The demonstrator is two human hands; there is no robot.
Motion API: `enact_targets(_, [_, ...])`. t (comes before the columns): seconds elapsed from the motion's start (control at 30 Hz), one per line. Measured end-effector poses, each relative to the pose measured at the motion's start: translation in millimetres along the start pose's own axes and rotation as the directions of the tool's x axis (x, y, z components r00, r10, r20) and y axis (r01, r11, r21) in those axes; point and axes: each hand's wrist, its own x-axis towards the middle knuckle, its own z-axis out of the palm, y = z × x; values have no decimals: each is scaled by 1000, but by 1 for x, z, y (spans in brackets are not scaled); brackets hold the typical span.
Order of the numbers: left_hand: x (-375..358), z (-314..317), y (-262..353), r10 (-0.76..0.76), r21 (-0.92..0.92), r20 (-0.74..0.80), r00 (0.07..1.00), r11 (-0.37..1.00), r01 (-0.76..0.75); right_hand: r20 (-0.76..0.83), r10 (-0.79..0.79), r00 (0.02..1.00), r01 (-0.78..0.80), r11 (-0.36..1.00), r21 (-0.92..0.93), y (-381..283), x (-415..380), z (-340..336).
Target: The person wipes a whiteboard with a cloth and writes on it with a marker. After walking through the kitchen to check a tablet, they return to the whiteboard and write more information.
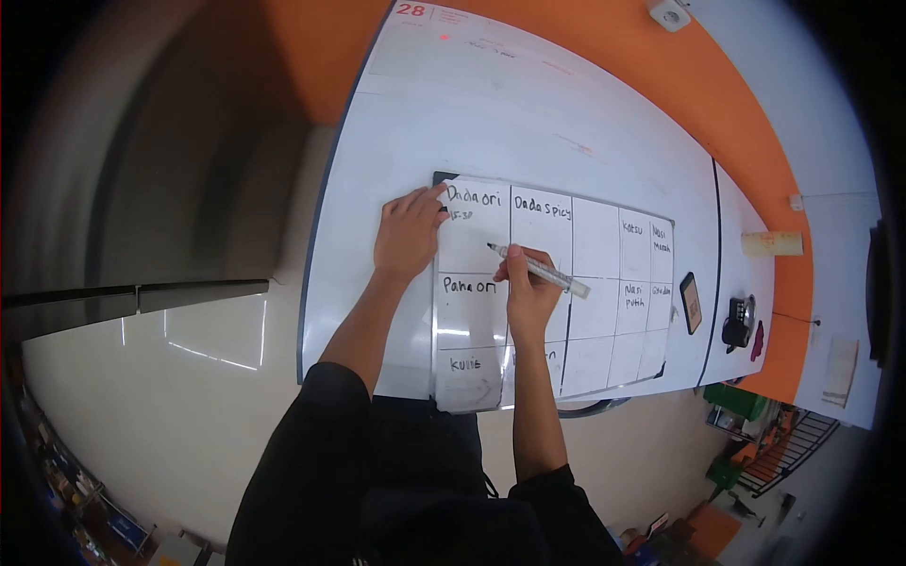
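Note:
A small whiteboard (472, 321) with a black-lined grid lies on the white table, with handwriting such as "Dada ori", "Dada spicy" and "Katsu" in its boxes. My right hand (531, 288) grips a marker (547, 274), its black tip uncapped and pointing left, close over the upper-left box. Under "Dada ori" there is a smaller line of writing. My left hand (409, 231) is at the board's left edge near the top corner, fingers curled. A small black piece shows at its fingertips; I cannot tell what it is. My right hand partly hides the middle boxes.
A phone (692, 303) lies right of the whiteboard. Farther right on the table (396, 141) are a black device (739, 321) and a dark red item (758, 341). A socket box (669, 14) sits beyond the table's far edge. Green crates (738, 400) stand at lower right.

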Motion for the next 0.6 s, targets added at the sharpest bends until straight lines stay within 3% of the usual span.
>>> enact_targets(0.07, [-3,0,2,-3,-8,9,1000,1000,3,-15,15,1000,-15,1000,12,1,-19,-11])
enact_targets(0.13, [-3,1,1,15,10,-39,999,1000,-15,80,55,995,-51,997,-50,18,-41,-24])
enact_targets(0.2, [-3,1,1,31,2,-52,998,1000,-31,94,81,992,-56,967,-249,44,-59,-24])
enact_targets(0.37, [-3,0,0,-10,1,-17,1000,1000,10,133,-90,987,133,922,-364,67,-63,-11])
enact_targets(0.6, [-5,1,1,-7,-12,-36,999,1000,7,207,-223,953,284,895,-344,75,-66,-9])
